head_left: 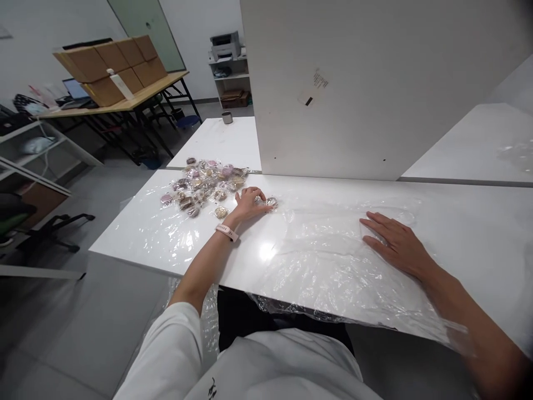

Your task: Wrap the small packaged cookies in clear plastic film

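My left hand, with a pink band at the wrist, has its thumb and fingers closed around a small dark round piece in clear wrapping on the white table. My right hand lies flat with fingers stretched out on a clear plastic sheet. This crinkled sheet spreads over the tabletop and hangs past the front edge. Left of my left hand is a loose heap of small wrapped round pieces in pink, yellow and brown. One yellowish wrapped piece lies close to my left forearm.
A tall white panel stands along the table's back edge. Behind it, a small metal cup sits on another white surface. More clear film covers the table's left end. Cardboard boxes are stacked on a wooden desk beyond.
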Available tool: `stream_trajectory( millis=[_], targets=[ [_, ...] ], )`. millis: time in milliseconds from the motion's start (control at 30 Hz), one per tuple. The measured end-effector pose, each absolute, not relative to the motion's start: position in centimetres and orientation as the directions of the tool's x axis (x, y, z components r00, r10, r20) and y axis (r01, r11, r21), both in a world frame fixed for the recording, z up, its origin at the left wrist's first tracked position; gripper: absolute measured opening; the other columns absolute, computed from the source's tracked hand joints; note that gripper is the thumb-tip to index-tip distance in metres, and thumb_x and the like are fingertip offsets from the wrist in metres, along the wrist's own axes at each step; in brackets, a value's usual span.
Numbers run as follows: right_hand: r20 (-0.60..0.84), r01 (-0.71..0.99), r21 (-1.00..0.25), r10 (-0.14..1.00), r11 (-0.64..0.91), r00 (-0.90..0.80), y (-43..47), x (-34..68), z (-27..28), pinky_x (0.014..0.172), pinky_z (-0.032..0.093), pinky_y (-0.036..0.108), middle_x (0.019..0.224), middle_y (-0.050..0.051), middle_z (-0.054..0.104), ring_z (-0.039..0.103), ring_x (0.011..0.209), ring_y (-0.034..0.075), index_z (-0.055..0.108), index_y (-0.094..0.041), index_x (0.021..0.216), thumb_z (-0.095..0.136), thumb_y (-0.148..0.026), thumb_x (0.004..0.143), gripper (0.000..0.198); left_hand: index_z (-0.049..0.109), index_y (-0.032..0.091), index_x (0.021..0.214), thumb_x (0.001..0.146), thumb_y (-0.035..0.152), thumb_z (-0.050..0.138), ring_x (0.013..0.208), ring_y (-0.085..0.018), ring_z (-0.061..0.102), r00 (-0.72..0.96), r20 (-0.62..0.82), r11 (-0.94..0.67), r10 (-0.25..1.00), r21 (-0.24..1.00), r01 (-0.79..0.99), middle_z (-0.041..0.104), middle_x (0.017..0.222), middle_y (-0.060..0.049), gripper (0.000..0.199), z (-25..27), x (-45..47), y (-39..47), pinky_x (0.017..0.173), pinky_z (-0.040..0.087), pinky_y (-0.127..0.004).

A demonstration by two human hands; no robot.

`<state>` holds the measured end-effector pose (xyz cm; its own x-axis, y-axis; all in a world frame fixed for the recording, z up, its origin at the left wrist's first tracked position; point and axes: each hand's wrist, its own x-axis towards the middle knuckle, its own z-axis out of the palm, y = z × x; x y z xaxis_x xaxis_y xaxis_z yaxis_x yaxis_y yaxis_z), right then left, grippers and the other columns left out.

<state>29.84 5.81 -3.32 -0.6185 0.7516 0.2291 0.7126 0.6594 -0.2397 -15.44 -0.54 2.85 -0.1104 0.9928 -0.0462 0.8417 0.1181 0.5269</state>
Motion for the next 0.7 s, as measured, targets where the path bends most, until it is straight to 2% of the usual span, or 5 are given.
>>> stream_trajectory(
  millis=[100,200,300,500,700],
  targets=[
    [0.22,0.719,-0.242,0.758,0.652,-0.613,5.8,29.9,-3.3,0.116,0.036,0.051,0.156,0.006,0.049,0.043,0.145,0.029,0.052,-0.032,0.146,0.033,-0.062,0.099,0.059,0.062,0.028,0.113,0.081,0.044,0.071,0.143,-0.032,0.035,-0.103,-0.081,0.131,0.991,0.543,0.83,0.051,0.146,-0.008,0.036,3.4,-15.8,-1.2,0.121,0.01,-0.064],
    [0.199,0.733,-0.236,0.77,0.638,-0.607,5.8,29.7,-3.2,0.117,0.036,0.052,0.156,0.005,0.049,0.043,0.146,0.03,0.052,-0.033,0.146,0.033,-0.063,0.098,0.06,0.047,0.036,0.142,0.078,0.046,0.074,0.155,-0.038,0.014,-0.065,-0.135,0.127,0.989,0.53,0.838,0.03,0.164,-0.009,0.07,3.0,-14.9,-0.6,0.118,-0.001,-0.072],
    [0.176,0.753,-0.226,0.786,0.618,-0.592,5.7,29.5,-3.1,0.118,0.034,0.052,0.157,0.005,0.048,0.042,0.146,0.029,0.051,-0.033,0.147,0.031,-0.063,0.098,0.061,0.05,0.038,0.142,0.079,0.057,0.073,0.157,-0.042,-0.002,-0.047,-0.15,0.115,0.988,0.491,0.863,0.017,0.17,-0.007,0.07,2.3,-13.1,0.5,0.115,-0.007,-0.076],
    [0.097,0.784,-0.217,0.812,0.581,-0.575,5.5,29.5,-2.6,0.121,0.029,0.051,0.163,0.002,0.039,0.034,0.151,0.027,0.048,-0.033,0.15,0.027,-0.062,0.1,0.061,0.067,0.027,0.116,0.091,0.036,0.061,0.143,-0.037,0.036,-0.174,0.002,0.156,0.985,0.433,0.888,0.05,0.15,-0.011,0.028,1.9,-13.1,-0.7,0.114,0.026,-0.066],
    [-0.004,0.821,-0.234,0.843,0.521,-0.537,8.5,26.2,-2.2,0.126,0.019,0.051,0.168,0.003,0.028,0.022,0.156,0.024,0.041,-0.03,0.155,0.023,-0.064,0.099,0.068,0.06,0.024,0.125,0.09,0.022,0.055,0.119,-0.035,0.052,-0.199,0.075,0.169,0.977,0.294,0.941,0.066,0.117,-0.012,0.036,2.4,-16.1,-2.0,0.092,0.046,-0.049]
  ],
)
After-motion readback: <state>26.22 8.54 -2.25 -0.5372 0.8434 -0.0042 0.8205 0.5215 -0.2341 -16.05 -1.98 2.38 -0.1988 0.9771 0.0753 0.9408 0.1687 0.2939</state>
